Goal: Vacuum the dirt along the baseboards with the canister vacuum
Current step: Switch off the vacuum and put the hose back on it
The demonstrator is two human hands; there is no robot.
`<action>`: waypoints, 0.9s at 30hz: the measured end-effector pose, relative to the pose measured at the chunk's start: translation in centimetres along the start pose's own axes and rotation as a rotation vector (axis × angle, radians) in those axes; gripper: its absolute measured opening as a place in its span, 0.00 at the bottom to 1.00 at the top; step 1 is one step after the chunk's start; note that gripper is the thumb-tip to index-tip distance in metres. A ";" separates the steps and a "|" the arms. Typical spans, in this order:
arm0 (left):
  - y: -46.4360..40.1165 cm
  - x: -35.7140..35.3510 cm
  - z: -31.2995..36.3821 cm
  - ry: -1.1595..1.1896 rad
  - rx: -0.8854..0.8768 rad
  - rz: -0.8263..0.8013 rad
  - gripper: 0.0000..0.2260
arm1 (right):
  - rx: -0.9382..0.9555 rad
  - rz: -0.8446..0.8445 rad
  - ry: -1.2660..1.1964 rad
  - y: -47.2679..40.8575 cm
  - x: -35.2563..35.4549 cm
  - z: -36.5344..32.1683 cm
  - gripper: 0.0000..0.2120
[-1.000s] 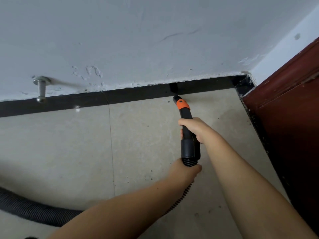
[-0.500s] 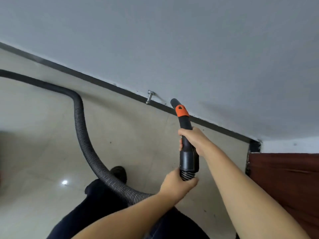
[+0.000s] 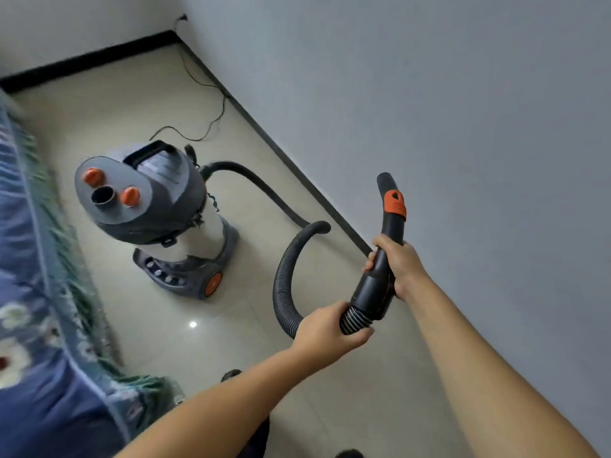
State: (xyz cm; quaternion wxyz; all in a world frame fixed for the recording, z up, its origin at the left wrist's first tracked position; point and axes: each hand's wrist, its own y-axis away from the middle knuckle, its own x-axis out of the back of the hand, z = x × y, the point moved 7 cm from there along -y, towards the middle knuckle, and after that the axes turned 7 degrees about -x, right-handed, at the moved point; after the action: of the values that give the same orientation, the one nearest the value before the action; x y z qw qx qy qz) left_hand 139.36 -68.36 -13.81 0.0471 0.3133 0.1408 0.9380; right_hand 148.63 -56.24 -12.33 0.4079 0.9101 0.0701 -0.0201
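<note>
Swinging away from the door corner, my view now runs down the long wall (image 3: 429,94) toward the far corner, and that is the big change: a second ago the nozzle tip sat right at the black baseboard (image 3: 281,153), and now it is lifted well off the floor (image 3: 148,104) and points up at the wall. The canister vacuum (image 3: 155,206) has come into sight, standing near the baseboard with a patterned blue bedspread (image 3: 33,292) on its other side. Its ribbed hose (image 3: 284,276) loops across the tiles to me, and a thin power cord (image 3: 205,94) trails toward the far corner.

My right hand (image 3: 401,264) grips the black nozzle (image 3: 390,209) below its orange collar; my left hand (image 3: 327,328) wraps the hose just behind the cuff (both clenched firmly on their parts). I judge the corner stretch done and the next stretch of baseboard ahead, so the tip must come back down first.
</note>
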 end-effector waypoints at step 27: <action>-6.1 48.7 -37.1 -0.028 0.577 0.380 0.13 | 0.182 -0.174 0.188 -8.7 -50.3 -13.1 0.07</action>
State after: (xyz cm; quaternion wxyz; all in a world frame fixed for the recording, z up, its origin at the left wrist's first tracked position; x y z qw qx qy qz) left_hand 78.09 -62.65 -15.95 -0.2170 0.3472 0.3386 0.8472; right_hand 97.38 -46.40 -5.32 0.3122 0.9316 0.1846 0.0238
